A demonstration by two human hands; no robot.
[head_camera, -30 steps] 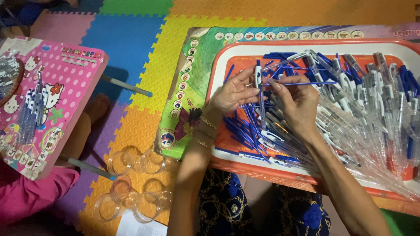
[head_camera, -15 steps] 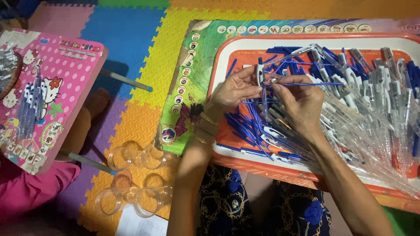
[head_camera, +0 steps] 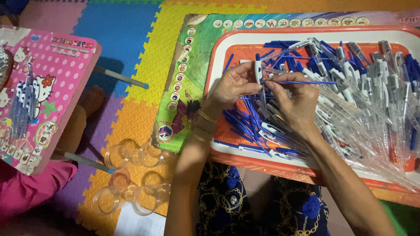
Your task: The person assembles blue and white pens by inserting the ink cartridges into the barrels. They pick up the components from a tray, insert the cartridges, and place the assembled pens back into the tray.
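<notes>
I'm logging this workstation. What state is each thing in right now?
Left hand: pinching an upright clear pen barrel with white clip.
Right hand: holding a thin blue ink refill level, its tip at the barrel.
Orange plastic tray: heaped with loose pen parts.
Clear plastic cups: lying tipped over on the foam mat, empty.
Pink folding table: standing, with a few pens on it.

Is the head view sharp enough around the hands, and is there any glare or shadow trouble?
Head view: left hand and right hand sharp, blue refill crisp; glare speckles the clear pen barrels; soft shadow under the pink board; lower corners dim.
</notes>
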